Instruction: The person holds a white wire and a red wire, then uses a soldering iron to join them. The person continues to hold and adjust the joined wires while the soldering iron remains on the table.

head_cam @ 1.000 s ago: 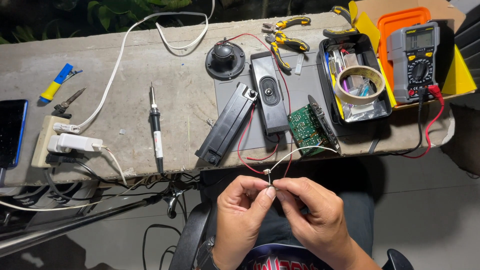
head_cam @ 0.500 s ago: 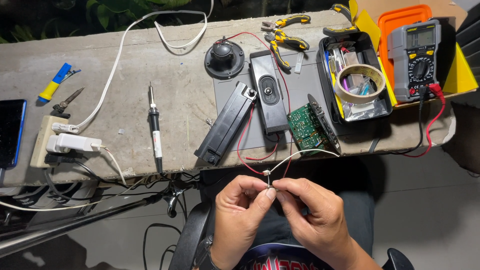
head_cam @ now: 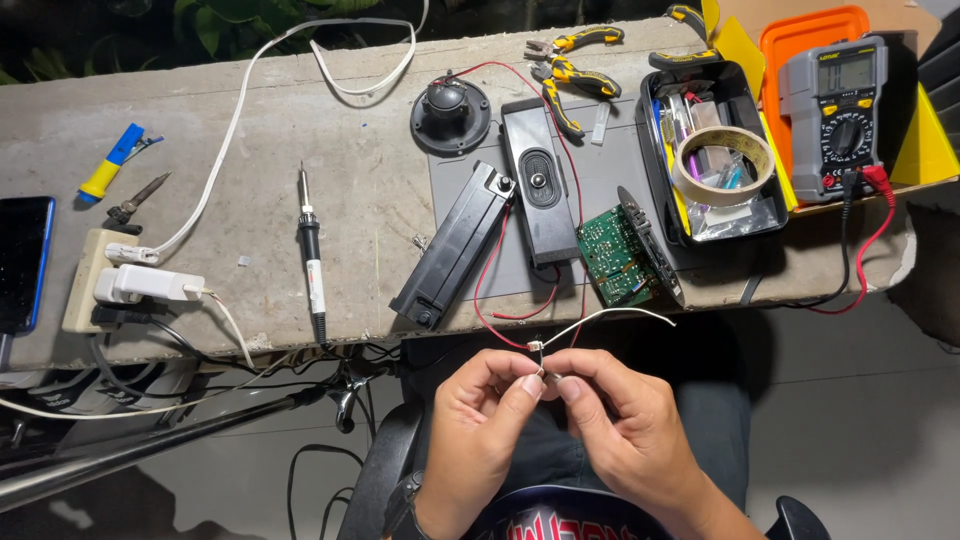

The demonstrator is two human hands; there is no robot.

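Both hands, left hand (head_cam: pixel 480 415) and right hand (head_cam: pixel 625 430), pinch the wire ends (head_cam: pixel 538 350) together below the bench (head_cam: pixel 250 200) edge, apparently mid-join, while the soldering iron (head_cam: pixel 312 255) lies untouched and the circuit board (head_cam: pixel 615 255) sits exposed.

My left hand (head_cam: pixel 480 420) and right hand (head_cam: pixel 625 425): both bare, no gloves, no rings visible. No sleeves reach my wrists. Dark grey trousers (head_cam: pixel 715 430) cover my legs; near edge, my dark shirt (head_cam: pixel 560 520) bears red-and-white print.
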